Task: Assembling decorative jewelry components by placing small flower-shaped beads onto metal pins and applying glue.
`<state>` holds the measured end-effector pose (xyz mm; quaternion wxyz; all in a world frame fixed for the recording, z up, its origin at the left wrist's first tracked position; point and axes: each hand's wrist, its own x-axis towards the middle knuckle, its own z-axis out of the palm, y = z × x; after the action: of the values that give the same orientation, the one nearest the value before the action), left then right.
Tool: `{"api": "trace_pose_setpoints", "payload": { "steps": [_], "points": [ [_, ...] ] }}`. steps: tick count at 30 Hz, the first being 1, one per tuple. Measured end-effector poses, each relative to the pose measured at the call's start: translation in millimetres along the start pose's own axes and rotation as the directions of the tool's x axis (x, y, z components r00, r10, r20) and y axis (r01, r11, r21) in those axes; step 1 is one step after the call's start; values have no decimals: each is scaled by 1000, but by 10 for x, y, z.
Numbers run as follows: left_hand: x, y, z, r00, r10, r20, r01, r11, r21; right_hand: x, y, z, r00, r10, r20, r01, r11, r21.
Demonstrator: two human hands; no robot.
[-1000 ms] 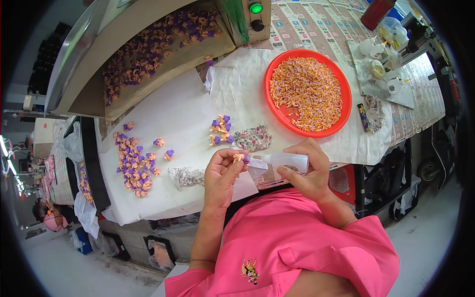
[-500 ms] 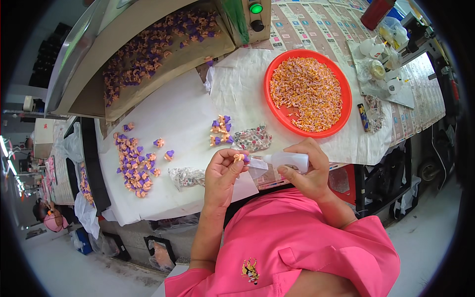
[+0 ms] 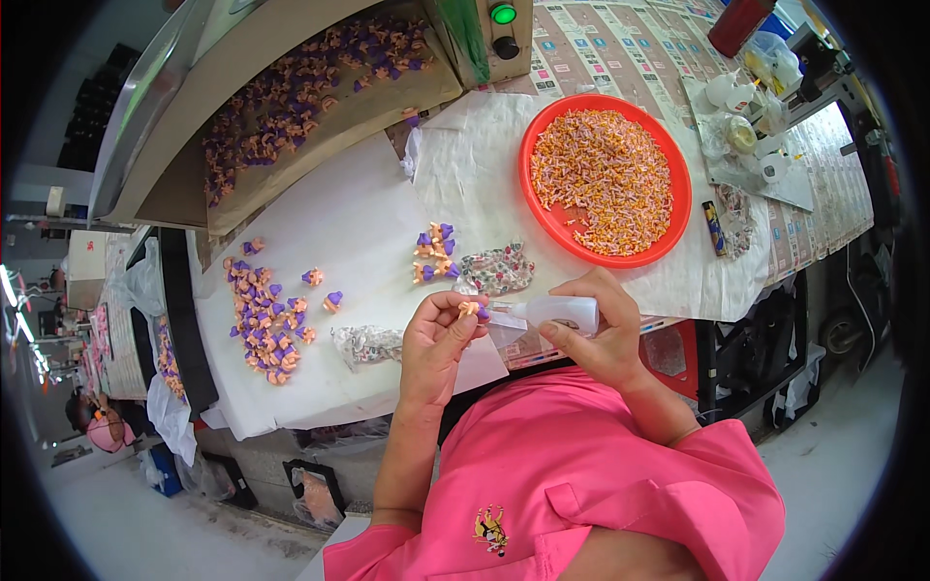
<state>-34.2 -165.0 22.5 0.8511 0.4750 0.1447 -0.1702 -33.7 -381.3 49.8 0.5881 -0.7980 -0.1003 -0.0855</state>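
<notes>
Peach piece [image 3: 470, 308], tiny, sits pinched between thumb & fingertips of the left hand [image 3: 438, 344], lifted just off the near edge of the white table cover [image 3: 368, 208] so its top faces the nozzle. Right hand [image 3: 605, 339] is curled round a small white squeeze bottle [image 3: 554, 312], laid nearly flat w/ the tip aimed left, touching or almost touching the piece; can't tell which. Holding both close to the chest probably keeps the tip steady on so small a part.

Relative to the cover: 1 scatter of purple-and-peach pieces [image 3: 262, 320] lies on its left part, a smaller cluster [image 3: 433, 254] near its middle, within easy reach of the left hand. 2 crumpled patterned wrappers [image 3: 496, 271] lie by its near edge. Red round tray [image 3: 605, 179] of small orange-white bits rests on its right end. Beyond its far edge, a slanted metal chute [image 3: 291, 116] holds more purple-peach pieces, next to a box w/ a green lamp [image 3: 503, 14]
</notes>
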Motion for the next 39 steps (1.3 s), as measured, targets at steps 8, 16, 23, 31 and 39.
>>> {"api": "trace_pose_setpoints", "payload": {
  "steps": [8,16,23,31,39],
  "points": [
    [-12,27,-56,1000,-14,-28,14,1000,-26,-3,133,37,997,31,-67,-30,999,28],
    [-64,10,-35,999,16,-49,-21,994,-111,-66,505,64,1000,-15,-10,13,976,-217],
    [-123,-94,98,997,1,-74,-9,995,-101,-39,425,-153,997,-77,9,75,924,-374],
    [-181,-83,186,999,-20,-46,14,991,-130,434,604,-582,970,-234,-64,165,830,-534],
    [-233,-35,234,999,-24,-40,18,989,-145,662,695,-561,986,34,162,95,683,-725]
  ]
}}
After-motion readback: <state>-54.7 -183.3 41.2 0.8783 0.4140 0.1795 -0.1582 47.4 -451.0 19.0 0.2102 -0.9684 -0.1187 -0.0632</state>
